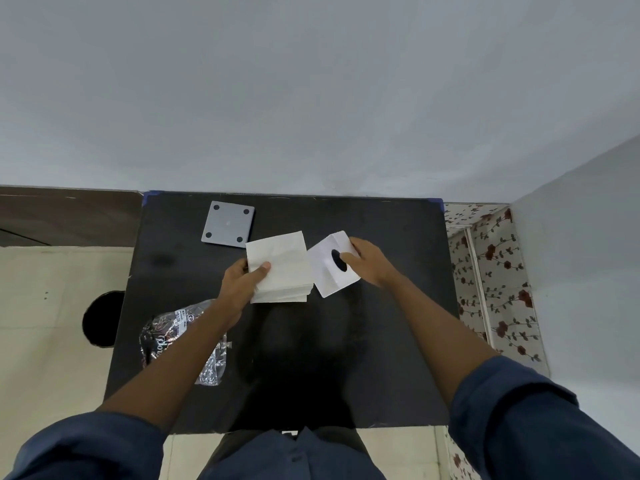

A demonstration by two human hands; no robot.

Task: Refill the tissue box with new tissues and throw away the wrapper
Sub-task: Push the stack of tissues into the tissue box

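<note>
Your left hand (242, 284) pinches the tissues (278, 268) at their near-left corner, thumb on top; the stack is soft and light, so I'd support it underneath to stop it fanning. Your right hand (367, 261) clasps the box (327, 271), tilted just beside it, stiff and light. The wrapper (166, 336) lies near-left on the table (398, 341).

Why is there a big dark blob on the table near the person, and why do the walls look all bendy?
In the head view, the blob is a soft shadow cast onto the black table below the hands; the wide-angle lens curves the wall and table edges; the crinkled wrapper catches bright glints; the tissue stack and white tissue box look a bit washed out and soft.
</note>
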